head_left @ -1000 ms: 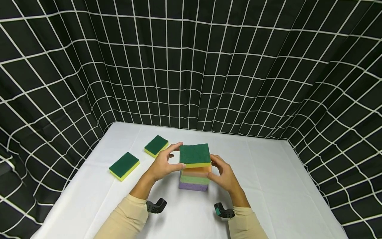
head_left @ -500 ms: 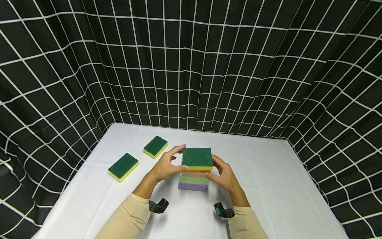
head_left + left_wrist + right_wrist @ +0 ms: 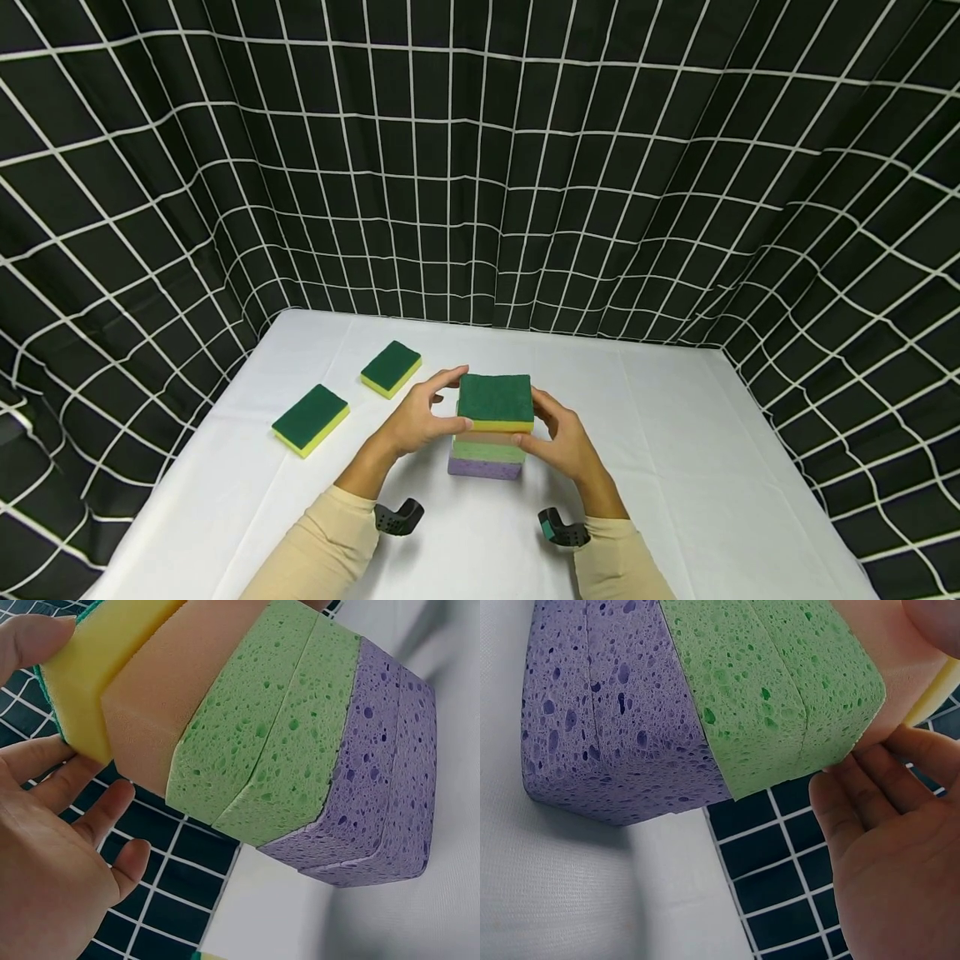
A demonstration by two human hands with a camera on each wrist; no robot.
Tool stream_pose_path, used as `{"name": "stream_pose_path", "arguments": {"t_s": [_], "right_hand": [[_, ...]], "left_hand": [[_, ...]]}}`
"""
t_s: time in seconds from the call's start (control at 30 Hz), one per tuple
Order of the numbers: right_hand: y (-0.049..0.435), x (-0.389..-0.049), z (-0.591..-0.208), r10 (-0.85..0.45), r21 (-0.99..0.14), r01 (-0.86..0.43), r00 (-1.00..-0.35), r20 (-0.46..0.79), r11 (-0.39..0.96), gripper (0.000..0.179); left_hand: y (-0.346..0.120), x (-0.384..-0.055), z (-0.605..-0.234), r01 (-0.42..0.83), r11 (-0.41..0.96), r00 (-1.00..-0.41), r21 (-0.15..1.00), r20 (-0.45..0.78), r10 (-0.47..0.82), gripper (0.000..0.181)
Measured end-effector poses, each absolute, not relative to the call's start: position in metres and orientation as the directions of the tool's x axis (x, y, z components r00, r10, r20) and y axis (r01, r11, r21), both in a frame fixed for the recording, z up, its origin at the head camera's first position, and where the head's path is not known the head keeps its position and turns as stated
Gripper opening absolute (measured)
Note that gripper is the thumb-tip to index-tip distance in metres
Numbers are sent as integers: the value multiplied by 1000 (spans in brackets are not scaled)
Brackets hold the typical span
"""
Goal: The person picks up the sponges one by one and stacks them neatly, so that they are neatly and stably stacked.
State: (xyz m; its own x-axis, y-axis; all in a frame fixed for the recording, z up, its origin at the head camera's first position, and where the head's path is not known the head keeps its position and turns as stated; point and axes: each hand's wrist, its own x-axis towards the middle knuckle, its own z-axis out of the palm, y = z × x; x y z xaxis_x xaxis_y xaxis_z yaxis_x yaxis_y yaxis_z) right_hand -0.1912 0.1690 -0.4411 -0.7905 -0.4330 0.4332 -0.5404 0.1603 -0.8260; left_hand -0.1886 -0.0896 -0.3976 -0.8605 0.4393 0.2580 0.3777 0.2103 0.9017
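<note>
I see two rectangular green-and-yellow scouring sponges [image 3: 309, 415] lying left of the grip. The left hand [image 3: 414, 419] pinches a third scouring sponge [image 3: 496, 398] — green face up — atop smooth peach foam [image 3: 157, 705], pitted light-green sponges [image 3: 234, 727] and pitted purple sponges [image 3: 364, 750]. The right hand [image 3: 562, 436] clasps the peach foam's right end.

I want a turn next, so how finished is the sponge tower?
Done: porous purple sponges at the bottom, porous green sponges above, then smooth orange foam.
In hand: the left hand grips the top sponge, rectangular yellow foam with green scourer, while the right hand touches the orange foam.
Probably left: two matching green-topped sponges lying on the white cloth.
</note>
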Motion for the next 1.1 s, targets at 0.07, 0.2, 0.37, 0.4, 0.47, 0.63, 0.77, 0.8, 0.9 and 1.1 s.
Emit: {"name": "stream_pose_path", "arguments": {"t_s": [0.07,0.2,0.37,0.4,0.47,0.63,0.77,0.8,0.9,1.1], "right_hand": [[169,-191,-442,-431,-827,-539,-791,434,157,69],[170,-192,-444,-432,-828,-542,-786,442,140,69],[170,-193,-445,-440,-831,-542,-781,443,126,71],[170,-193,-445,-440,-833,-538,-783,440,126,72],[170,-192,-445,-440,-839,-530,-787,432,126,72],[170,-192,-445,-439,-843,-523,-791,425,127,74],[171,-192,-445,-443,-840,-529,-786,431,121,75],[171,-192,-446,-444,-840,-529,-785,431,120,75],[172,-192,-447,-445,-846,-520,-788,424,115,76],[173,-193,-449,-446,-841,-527,-786,428,123,76]], "left_hand": [[-90,-189,-398,375,210,-860,903,255,442,71],[-89,-189,-399,373,211,-860,903,252,444,71],[-90,-190,-401,365,211,-863,907,245,441,71],[-90,-190,-401,365,214,-864,906,244,440,71],[-90,-190,-401,363,214,-865,907,243,438,70],[-89,-191,-400,363,215,-864,907,241,442,70],[-88,-190,-400,369,213,-861,905,246,445,70],[-88,-190,-399,370,213,-861,904,247,445,70],[-88,-189,-399,370,212,-860,904,248,445,70],[-88,-189,-401,370,209,-859,905,248,447,70]]}}
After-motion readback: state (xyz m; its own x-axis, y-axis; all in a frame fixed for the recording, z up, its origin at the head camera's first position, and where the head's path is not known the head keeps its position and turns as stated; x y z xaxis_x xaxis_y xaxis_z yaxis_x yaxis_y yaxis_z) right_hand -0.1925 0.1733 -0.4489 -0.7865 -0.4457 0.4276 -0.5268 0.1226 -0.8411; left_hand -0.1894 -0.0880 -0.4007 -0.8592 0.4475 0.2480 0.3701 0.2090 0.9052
